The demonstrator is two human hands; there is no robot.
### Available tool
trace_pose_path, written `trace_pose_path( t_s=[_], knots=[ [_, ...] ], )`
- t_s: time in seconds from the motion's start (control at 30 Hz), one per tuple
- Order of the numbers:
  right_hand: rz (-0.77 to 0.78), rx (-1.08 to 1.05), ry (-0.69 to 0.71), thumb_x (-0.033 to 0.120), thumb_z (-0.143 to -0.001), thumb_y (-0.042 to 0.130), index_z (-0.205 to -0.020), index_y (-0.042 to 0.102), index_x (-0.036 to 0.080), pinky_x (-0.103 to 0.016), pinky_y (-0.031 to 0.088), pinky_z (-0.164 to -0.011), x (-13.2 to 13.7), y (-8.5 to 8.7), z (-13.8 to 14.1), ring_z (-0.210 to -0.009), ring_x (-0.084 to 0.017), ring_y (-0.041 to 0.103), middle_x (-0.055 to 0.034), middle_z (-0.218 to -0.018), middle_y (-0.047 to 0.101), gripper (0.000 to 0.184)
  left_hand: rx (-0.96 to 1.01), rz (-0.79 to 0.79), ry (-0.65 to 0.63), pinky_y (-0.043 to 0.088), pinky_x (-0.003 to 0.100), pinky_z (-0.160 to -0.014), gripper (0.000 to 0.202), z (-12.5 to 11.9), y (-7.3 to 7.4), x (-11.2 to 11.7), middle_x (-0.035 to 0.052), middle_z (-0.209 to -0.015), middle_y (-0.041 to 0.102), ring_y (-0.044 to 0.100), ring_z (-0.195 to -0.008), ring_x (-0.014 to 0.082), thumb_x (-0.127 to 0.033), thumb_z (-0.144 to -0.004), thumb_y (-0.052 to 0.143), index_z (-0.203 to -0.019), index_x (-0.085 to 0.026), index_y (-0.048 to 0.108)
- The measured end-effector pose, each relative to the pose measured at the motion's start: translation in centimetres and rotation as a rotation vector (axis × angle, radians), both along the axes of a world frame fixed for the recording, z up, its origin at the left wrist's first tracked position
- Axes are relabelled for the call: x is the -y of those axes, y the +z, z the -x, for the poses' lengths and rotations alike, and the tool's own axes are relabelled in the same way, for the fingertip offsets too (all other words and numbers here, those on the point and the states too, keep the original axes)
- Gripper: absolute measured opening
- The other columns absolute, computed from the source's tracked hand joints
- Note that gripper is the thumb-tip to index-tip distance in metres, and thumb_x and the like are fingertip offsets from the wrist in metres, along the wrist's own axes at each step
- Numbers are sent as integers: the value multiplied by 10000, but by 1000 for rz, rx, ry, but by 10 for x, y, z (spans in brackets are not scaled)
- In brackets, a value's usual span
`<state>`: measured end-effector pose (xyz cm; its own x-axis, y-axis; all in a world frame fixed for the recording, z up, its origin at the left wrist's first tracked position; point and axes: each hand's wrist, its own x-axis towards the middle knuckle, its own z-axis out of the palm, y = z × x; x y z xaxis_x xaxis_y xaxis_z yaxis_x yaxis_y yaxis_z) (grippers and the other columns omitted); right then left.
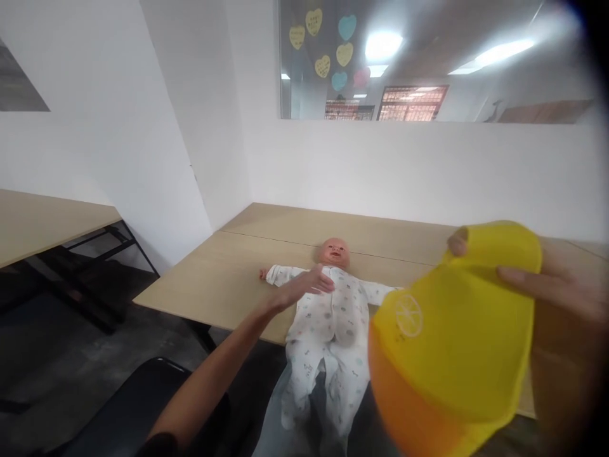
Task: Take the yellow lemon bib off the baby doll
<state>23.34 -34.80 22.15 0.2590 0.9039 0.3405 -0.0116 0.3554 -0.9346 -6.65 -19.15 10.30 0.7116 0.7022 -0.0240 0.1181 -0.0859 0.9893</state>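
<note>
A baby doll (pixel 328 317) in a white patterned sleepsuit lies on its back on the wooden table (pixel 228 273), legs hanging over the near edge. My left hand (pixel 307 282) reaches out and rests on the doll's chest near its neck, fingers stretched flat. My right hand (pixel 556 285) holds up a yellow and orange silicone bib (pixel 451 343) with a lemon print, close to the camera at the right, thumb and fingers pinching its upper rim. The bib hides the doll's left arm tip and part of the table.
A black chair (pixel 128 406) stands at the lower left by my arm. A second wooden table (pixel 42 222) on a black frame is at the left. White walls close the corner behind; a window with paper hearts (pixel 328 38) is above.
</note>
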Motion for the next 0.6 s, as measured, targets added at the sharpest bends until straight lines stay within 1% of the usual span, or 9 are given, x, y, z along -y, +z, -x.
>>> trace_pose_path(
  t_s=[0.07, 0.13, 0.2, 0.27, 0.37, 0.4, 0.47, 0.53, 0.6],
  knots=[
    [55, -82, 68, 460, -662, 868, -1000, 772, 280, -374, 509, -494, -13, -7, 17, -696, -253, 688, -142, -1059, 732, 395, 50, 191, -133, 486, 449, -1097, 770, -12, -6, -2, 163, -1201, 764, 705, -1165, 294, -802, -985, 391, -1137, -146, 766],
    [62, -138, 88, 439, -635, 884, -981, 770, 263, -349, 524, -512, -19, -16, 29, -714, -246, 690, -128, -1056, 728, 404, 95, 316, -237, 493, 440, -1071, 809, -19, -18, -5, 169, -1170, 765, 714, -1109, 281, -820, -982, 367, -1136, -137, 773],
    [74, -162, 101, 435, -627, 893, -957, 764, 255, -317, 519, -506, -23, -24, 36, -693, -219, 673, -109, -1040, 729, 398, 126, 381, -304, 498, 406, -1044, 802, -21, -29, -6, 165, -1165, 754, 708, -1061, 254, -805, -994, 367, -1115, -127, 777],
    [81, -170, 112, 437, -645, 880, -965, 751, 264, -300, 511, -492, -25, -29, 41, -661, -201, 653, -91, -1026, 733, 386, 144, 428, -325, 507, 365, -994, 741, -23, -39, -5, 147, -1136, 747, 696, -1011, 225, -773, -1001, 420, -1107, -127, 766],
    [75, -191, 117, 426, -690, 843, -970, 728, 283, -300, 519, -490, -27, -31, 44, -642, -190, 631, -70, -1064, 729, 334, 178, 489, -234, 521, 333, -902, 600, -28, -49, -4, 106, -1080, 755, 690, -939, 204, -704, -999, 522, -1203, -173, 713],
    [71, -207, 110, 417, -709, 830, -972, 727, 285, -299, 526, -500, -27, -31, 45, -647, -185, 626, -64, -1087, 725, 311, 179, 502, -187, 526, 336, -910, 574, -30, -51, -4, 103, -1107, 761, 697, -963, 209, -684, -998, 537, -1231, -186, 702],
    [72, -234, 82, 392, -743, 807, -982, 734, 288, -293, 532, -516, -29, -31, 47, -652, -175, 615, -55, -1116, 725, 270, 179, 507, -116, 516, 350, -1015, 528, -35, -54, -5, 104, -1227, 759, 702, -1102, 227, -635, -993, 570, -1244, -193, 713],
    [74, -239, 49, 370, -773, 779, -1000, 737, 291, -281, 513, -511, -33, -32, 48, -647, -169, 606, -46, -1113, 738, 245, 174, 522, -78, 464, 358, -1141, 500, -37, -55, -8, 100, -1330, 737, 667, -1257, 245, -606, -976, 609, -1218, -188, 741],
    [87, -235, 22, 362, -780, 753, -1014, 728, 293, -284, 503, -523, -41, -37, 49, -670, -181, 626, -38, -1102, 752, 245, 159, 547, -34, 435, 380, -1193, 505, -35, -54, -11, 104, -1356, 731, 645, -1320, 268, -611, -958, 638, -1205, -186, 755]
  ],
)
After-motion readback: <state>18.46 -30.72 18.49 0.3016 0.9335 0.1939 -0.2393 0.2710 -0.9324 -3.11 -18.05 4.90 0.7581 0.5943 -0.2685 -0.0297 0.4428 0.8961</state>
